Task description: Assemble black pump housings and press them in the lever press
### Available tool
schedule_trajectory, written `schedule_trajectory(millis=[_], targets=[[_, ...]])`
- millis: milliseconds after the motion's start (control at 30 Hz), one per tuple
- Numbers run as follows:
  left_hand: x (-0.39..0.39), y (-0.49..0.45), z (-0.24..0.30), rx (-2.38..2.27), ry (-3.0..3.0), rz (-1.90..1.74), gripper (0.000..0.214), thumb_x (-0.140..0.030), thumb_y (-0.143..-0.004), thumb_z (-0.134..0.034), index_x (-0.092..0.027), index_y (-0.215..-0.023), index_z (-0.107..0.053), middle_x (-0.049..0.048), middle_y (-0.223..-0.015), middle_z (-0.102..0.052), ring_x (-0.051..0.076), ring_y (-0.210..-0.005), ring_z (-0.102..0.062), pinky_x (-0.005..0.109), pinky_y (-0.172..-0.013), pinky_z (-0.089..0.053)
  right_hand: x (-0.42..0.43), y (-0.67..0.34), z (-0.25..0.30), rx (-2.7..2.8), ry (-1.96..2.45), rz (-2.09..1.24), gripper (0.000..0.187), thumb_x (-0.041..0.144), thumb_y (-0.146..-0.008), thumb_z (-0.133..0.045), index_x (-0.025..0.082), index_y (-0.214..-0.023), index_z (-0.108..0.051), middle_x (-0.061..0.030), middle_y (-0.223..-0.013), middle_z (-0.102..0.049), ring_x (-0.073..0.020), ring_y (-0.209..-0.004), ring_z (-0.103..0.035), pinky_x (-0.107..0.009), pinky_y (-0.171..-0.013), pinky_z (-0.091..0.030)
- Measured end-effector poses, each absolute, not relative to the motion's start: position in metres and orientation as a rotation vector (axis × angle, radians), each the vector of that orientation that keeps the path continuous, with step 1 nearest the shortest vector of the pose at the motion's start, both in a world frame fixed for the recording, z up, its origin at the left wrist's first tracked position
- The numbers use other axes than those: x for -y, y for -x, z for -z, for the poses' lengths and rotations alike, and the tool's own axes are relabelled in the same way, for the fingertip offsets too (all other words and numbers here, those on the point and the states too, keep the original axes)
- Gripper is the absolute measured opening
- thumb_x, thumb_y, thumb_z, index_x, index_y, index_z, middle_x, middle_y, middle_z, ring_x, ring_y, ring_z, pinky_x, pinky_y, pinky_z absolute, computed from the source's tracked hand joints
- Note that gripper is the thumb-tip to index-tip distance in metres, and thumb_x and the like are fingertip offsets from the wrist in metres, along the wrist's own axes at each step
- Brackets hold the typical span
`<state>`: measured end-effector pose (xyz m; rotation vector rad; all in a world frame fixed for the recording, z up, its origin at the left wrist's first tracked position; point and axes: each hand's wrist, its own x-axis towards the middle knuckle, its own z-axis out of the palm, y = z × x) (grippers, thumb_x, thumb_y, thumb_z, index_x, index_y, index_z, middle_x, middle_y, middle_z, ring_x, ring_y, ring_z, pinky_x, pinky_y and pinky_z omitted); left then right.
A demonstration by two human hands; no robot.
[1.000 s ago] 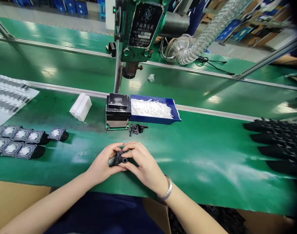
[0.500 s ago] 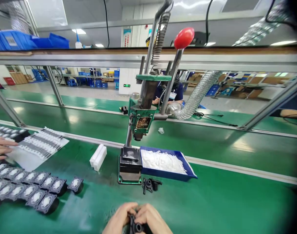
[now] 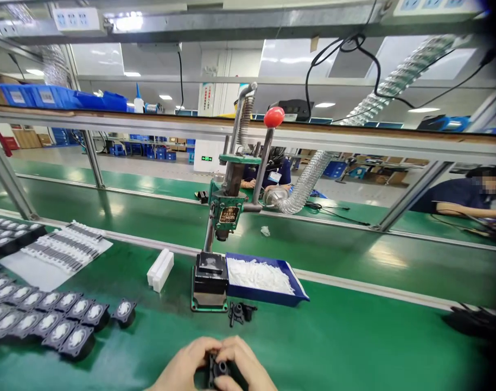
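Near the bottom edge of the head view, my left hand (image 3: pixel 188 363) and my right hand (image 3: pixel 245 363) close together around a black plastic part (image 3: pixel 218 370). It has a round raised hub with a hole and a flange; its underside is hidden by my fingers. Beyond my hands lie a few similar black plastic pieces (image 3: pixel 240 313). They rest in front of the base (image 3: pixel 209 282) of a green hand press (image 3: pixel 227 209) with a red ball lever (image 3: pixel 273 117), apart from my hands.
A blue tray (image 3: pixel 300 296) of white strips stands right of the press, a white block (image 3: pixel 160 270) left. Rows of black fan-like units (image 3: pixel 48 320) and a sheet with white-and-grey parts (image 3: pixel 67 247) fill the left. A co-worker (image 3: pixel 280 172) sits behind; another person (image 3: pixel 451 198) is at right.
The view has tilted up and shifted slightly, showing more of the overhead rail. Both hands still grip the black part. The other person's hand at the left has gone out of sight.
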<state>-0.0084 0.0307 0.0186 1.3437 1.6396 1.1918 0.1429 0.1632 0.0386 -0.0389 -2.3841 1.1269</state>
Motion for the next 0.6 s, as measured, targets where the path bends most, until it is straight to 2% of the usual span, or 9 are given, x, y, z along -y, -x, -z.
schedule_trajectory(millis=[100,167,333,433,500,600], targets=[[-0.027,0.014,-0.054,-1.692,-1.521,-1.294,0.05,-0.028,-0.074,-0.075,-0.028,-0.122,-0.059,0.007,-0.118,-0.066,0.024,-0.106,-0.064,0.032,-0.091,-0.055,-0.167,-0.151,-0.076,2.452,0.101,-1.129,0.03,0.031,-0.091,-0.063,0.028,-0.119,-0.055,-0.0076,-0.125,-0.058,-0.0196,-0.118,-0.059,-0.034,-0.102,-0.051],[-0.034,0.028,-0.085,-1.716,-1.667,-1.386,0.041,-0.029,-0.079,-0.073,-0.026,-0.118,-0.061,0.0077,-0.115,-0.067,0.023,-0.104,-0.064,0.033,-0.09,-0.055,-0.182,-0.152,-0.108,2.462,0.112,-0.995,0.035,0.031,-0.091,-0.063,0.028,-0.125,-0.053,-0.0092,-0.134,-0.054,-0.0211,-0.126,-0.054,-0.037,-0.107,-0.048],[-0.082,0.08,-0.145,-1.853,-1.826,-1.523,0.033,-0.035,-0.081,-0.073,-0.021,-0.11,-0.063,0.0086,-0.108,-0.067,0.023,-0.1,-0.064,0.036,-0.088,-0.056,-0.243,-0.132,-0.207,2.171,0.156,-0.544,0.022,0.031,-0.094,-0.059,0.025,-0.116,-0.058,-0.0099,-0.123,-0.059,-0.0226,-0.12,-0.056,-0.041,-0.098,-0.053],[-0.114,0.101,-0.155,-1.904,-1.796,-1.536,0.034,-0.039,-0.079,-0.074,-0.019,-0.104,-0.062,0.0071,-0.102,-0.067,0.021,-0.092,-0.065,0.035,-0.082,-0.057,-0.279,-0.1,-0.273,1.893,0.142,-0.461,0.027,0.036,-0.094,-0.059,0.022,-0.118,-0.057,-0.0098,-0.117,-0.059,-0.0202,-0.112,-0.061,-0.038,-0.094,-0.055],[-0.128,0.109,-0.155,-1.924,-1.78,-1.527,0.036,-0.04,-0.078,-0.075,-0.019,-0.103,-0.061,0.0064,-0.1,-0.066,0.021,-0.088,-0.066,0.035,-0.079,-0.058,-0.3,-0.076,-0.317,1.844,0.08,-0.439,0.041,0.04,-0.095,-0.059,0.023,-0.131,-0.049,-0.0097,-0.127,-0.056,-0.018,-0.115,-0.061,-0.035,-0.095,-0.054],[-0.14,0.113,-0.153,-1.948,-1.774,-1.505,0.036,-0.041,-0.078,-0.074,-0.019,-0.102,-0.06,0.006,-0.101,-0.066,0.021,-0.088,-0.066,0.035,-0.079,-0.058,-0.314,-0.049,-0.369,1.985,0.045,-0.507,0.055,0.044,-0.102,-0.039,0.023,-0.15,-0.023,-0.0089,-0.137,-0.052,-0.0125,-0.11,-0.063,-0.03,-0.088,-0.053]])
